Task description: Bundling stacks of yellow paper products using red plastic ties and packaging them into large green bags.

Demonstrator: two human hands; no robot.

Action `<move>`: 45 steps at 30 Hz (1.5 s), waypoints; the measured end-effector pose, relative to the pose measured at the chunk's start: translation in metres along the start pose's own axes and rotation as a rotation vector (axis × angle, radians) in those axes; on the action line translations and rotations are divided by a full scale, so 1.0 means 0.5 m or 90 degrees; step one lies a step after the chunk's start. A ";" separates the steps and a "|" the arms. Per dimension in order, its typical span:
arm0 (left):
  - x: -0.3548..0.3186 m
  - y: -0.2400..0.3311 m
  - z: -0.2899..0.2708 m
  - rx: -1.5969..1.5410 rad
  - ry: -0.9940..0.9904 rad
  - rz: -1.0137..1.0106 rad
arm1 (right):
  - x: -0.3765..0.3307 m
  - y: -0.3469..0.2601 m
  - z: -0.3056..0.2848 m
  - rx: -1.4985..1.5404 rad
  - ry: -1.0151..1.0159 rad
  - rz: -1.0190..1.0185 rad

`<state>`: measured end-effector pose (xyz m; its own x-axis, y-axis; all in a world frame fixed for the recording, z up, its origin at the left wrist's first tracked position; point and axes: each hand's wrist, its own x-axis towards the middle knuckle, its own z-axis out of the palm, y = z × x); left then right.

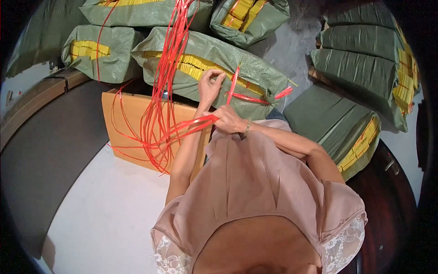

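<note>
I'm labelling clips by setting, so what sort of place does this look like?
Probably a packing or storage area, though only part of it shows: green woven sacks stand close around the person, many showing packed yellow bundles, and long red plastic strands hang among them.

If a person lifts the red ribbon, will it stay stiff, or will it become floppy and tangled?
Probably floppy: the red ribbon droops in loose loops before the tan panel. It seems light, as its strands look thin. It may tangle when pulled, because many strands cross between the hanging bundle and the right hand.
</note>
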<state>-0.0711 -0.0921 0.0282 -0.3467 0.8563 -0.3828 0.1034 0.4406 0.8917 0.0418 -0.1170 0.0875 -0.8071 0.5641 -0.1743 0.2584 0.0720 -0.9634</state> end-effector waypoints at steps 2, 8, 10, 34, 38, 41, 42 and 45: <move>-0.008 0.016 0.002 -0.143 0.022 0.034 | -0.004 0.003 0.003 -0.004 0.009 0.023; -0.046 0.054 -0.009 -0.116 -0.412 -0.309 | 0.010 0.019 0.029 -0.041 0.132 -0.193; -0.048 0.044 -0.018 -0.177 -0.476 -0.335 | -0.001 0.015 0.006 -0.023 0.001 -0.191; -0.098 0.007 -0.027 -0.286 -0.328 -0.262 | -0.022 0.147 -0.141 -0.328 0.182 -0.023; -0.105 -0.037 -0.027 -0.246 -0.322 -0.233 | -0.040 0.154 -0.117 -0.260 0.231 0.015; -0.101 -0.058 -0.028 -0.159 -0.282 -0.184 | -0.038 0.166 -0.108 -0.281 0.233 0.012; -0.097 -0.060 -0.024 -0.097 -0.255 -0.154 | -0.036 0.168 -0.110 -0.290 0.248 0.018; -0.095 -0.065 -0.021 -0.056 -0.237 -0.145 | -0.034 0.170 -0.122 -0.284 0.229 0.030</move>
<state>-0.0679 -0.1497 0.0200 0.0099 0.7862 -0.6179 -0.0212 0.6180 0.7859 0.1097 -0.0703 0.0209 -0.5783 0.8137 -0.0587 0.5516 0.3369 -0.7630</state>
